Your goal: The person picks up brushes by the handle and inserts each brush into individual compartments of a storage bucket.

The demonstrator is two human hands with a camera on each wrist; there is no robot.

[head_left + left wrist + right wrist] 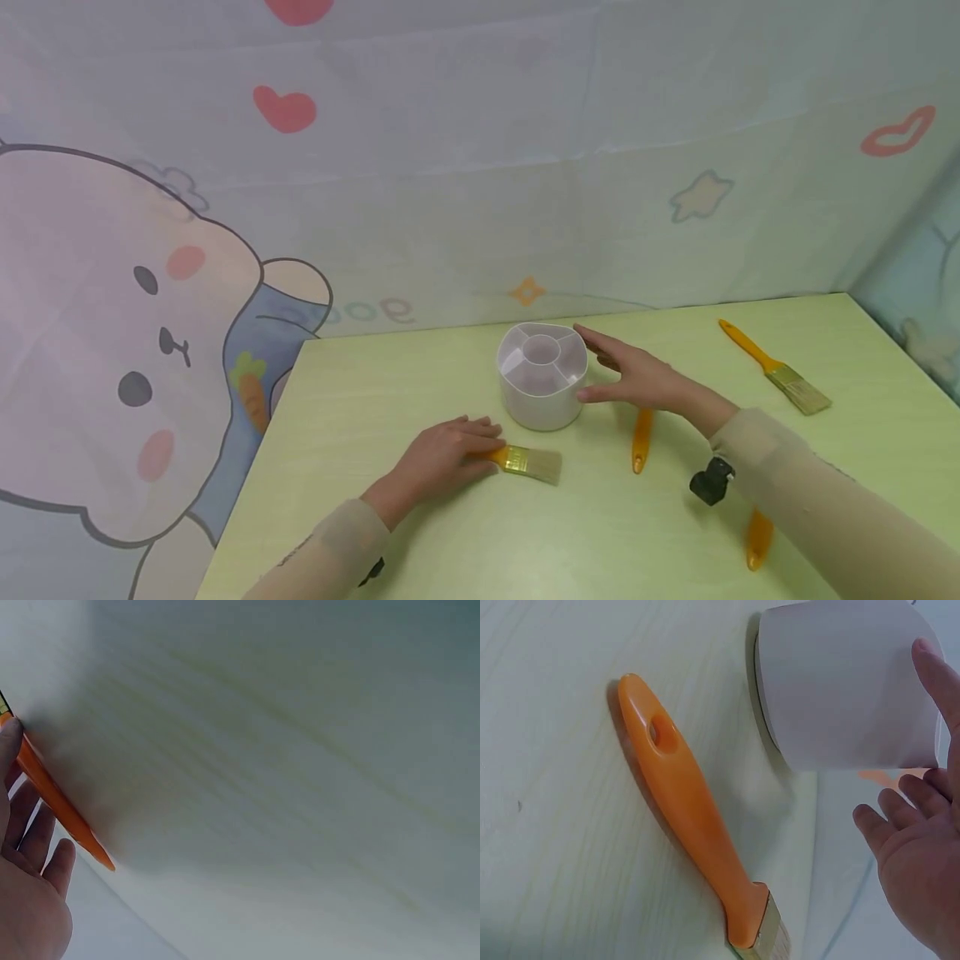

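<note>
My left hand point(442, 457) pinches a paintbrush point(534, 464) by its orange handle, close to the metal band. In the left wrist view the thumb lies on the handle point(58, 796), and the bristles are out of sight. A white round divided organizer point(543, 411) stands upright on the table, with a round cup in its middle. Along its right side my right hand point(645, 379) is spread, fingers near the back of the rim and thumb at the front wall. A second paintbrush point(679, 799) lies below that hand, its bristle end partly hidden in the head view.
Another paintbrush point(772, 367) lies at the right rear of the pale wooden table point(360, 375). An orange handle point(759, 540) shows from under the right sleeve. A printed cloth point(465, 167) with hearts and a cartoon animal hangs behind the table.
</note>
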